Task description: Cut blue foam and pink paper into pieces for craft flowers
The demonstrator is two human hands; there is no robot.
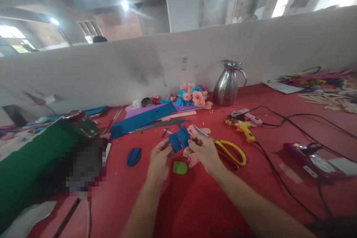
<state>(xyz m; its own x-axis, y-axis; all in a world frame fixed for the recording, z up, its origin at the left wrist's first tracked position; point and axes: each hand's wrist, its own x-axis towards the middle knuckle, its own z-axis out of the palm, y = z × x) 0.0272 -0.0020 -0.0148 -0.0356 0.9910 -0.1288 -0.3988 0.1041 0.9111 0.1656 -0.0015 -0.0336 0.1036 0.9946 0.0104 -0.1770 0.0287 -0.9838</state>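
Note:
My left hand [161,156] pinches a small stack of dark blue petal-shaped pieces [174,142], apparently paper. In my right hand [205,151] is a similar blue stack [183,136], held close beside the first; whether the two are joined I cannot tell. A further blue stack [134,156] lies on the table to the left. Below my hands rests a lime-green rounded piece [180,167]. Crumpled pink paper scraps [192,157] lie partly hidden under my right hand. Scissors with yellow handles [232,153] sit just right of it, blades partly covered by that hand.
A yellow glue gun [245,131] and a pink one trail black cords to a purple power strip [314,161]. Behind stand a steel jug [226,85] and pink-and-blue paper flowers [195,96]. A long blue sheet [142,121] lies ahead; a green box [30,160] occupies the left.

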